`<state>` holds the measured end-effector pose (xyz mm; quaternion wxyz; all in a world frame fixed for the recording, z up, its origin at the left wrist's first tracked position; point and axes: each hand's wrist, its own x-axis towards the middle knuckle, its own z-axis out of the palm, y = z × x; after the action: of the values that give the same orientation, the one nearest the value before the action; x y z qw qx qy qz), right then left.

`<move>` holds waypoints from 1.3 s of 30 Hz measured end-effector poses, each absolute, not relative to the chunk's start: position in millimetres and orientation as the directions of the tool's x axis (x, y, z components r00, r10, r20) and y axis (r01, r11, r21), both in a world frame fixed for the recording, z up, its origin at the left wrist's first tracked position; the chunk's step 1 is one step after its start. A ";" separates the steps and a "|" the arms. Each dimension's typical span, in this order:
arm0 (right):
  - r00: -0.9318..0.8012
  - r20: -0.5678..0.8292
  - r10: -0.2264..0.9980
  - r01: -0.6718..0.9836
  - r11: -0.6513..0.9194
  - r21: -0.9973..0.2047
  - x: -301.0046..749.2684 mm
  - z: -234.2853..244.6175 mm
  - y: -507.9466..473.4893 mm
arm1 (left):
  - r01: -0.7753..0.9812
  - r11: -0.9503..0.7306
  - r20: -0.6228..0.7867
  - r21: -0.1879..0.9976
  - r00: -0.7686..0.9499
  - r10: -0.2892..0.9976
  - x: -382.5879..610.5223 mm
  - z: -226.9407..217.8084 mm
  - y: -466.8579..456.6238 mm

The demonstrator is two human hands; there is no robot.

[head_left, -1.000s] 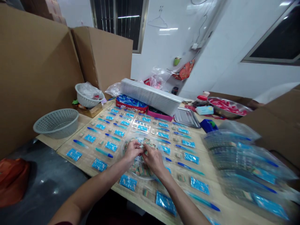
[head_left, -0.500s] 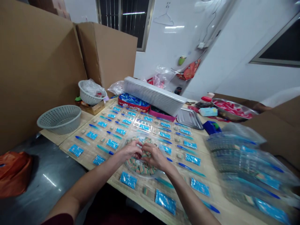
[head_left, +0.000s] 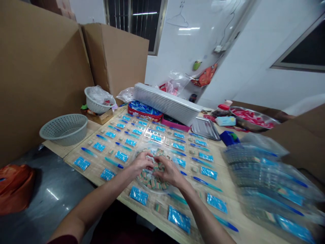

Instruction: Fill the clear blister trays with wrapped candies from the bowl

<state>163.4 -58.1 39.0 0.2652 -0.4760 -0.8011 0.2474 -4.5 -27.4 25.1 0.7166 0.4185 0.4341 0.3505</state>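
My left hand point(head_left: 141, 163) and my right hand point(head_left: 169, 172) meet over a clear round dish point(head_left: 152, 188) full of small striped erasers point(head_left: 154, 183). Both hands have their fingers curled and pinched together at the pile, fingertips almost touching. What each pinch holds is too small to make out. The dish rests on clear plastic trays point(head_left: 157, 139) laid over the wooden table; their pockets hold blue packets point(head_left: 138, 196), blue pens point(head_left: 113, 163) and single erasers.
A grey colander point(head_left: 64, 128) and a white basket point(head_left: 99, 100) stand at the left by tall cardboard boxes point(head_left: 40, 74). A stack of white trays point(head_left: 167, 103) lies at the back, a metal bowl point(head_left: 254, 118) to the right, filled tray stacks point(head_left: 266, 176) at the right, an orange bag point(head_left: 15, 186) lower left.
Over the last second the view shifted and my hands dropped lower onto the eraser pile. Since half a second ago both hands stay at the dish with only small finger movements.
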 end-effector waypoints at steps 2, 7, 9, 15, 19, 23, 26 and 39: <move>-0.337 0.190 0.922 0.532 0.352 -0.770 166.1 38.6 -57.8 | -0.188 0.299 -0.227 0.936 0.328 0.917 -5.1 25.9 -30.5; -0.202 0.153 0.967 0.429 0.228 -0.874 164.8 32.2 -50.1 | -0.179 0.110 -0.070 0.978 0.216 0.974 -5.7 23.6 -33.3; -0.178 0.143 0.973 0.433 0.208 -0.877 161.8 28.4 -46.1 | -0.184 0.115 -0.079 0.976 0.188 0.979 -5.5 22.1 -33.4; -0.198 0.084 0.977 0.442 0.166 -0.881 145.4 29.3 -27.4 | -0.261 0.206 -0.187 0.943 0.097 0.978 -13.0 16.7 -29.3; -0.300 0.036 0.953 0.386 0.156 -0.909 107.1 47.7 -6.9 | -0.404 0.185 -0.207 0.896 -0.011 0.978 -43.1 21.2 -27.1; -0.398 -0.063 0.915 0.308 0.068 -0.949 45.0 55.7 20.7 | -0.525 0.103 -0.217 0.845 -0.161 0.963 -94.5 30.4 -34.6; -0.434 -0.133 0.891 0.212 -0.043 -0.976 -8.8 48.0 45.4 | -0.558 0.023 -0.229 0.830 -0.302 0.925 -136.4 26.3 -44.9; -0.677 -0.156 0.719 0.457 0.245 -0.855 -244.1 1.2 64.3 | -0.373 -0.426 -0.204 0.824 -0.897 0.392 -307.5 -35.8 -71.5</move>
<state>-244.1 64.3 1.2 0.1352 -0.3782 -0.7773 0.4843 -307.5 -71.5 -35.8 0.2264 0.0097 0.4855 0.8443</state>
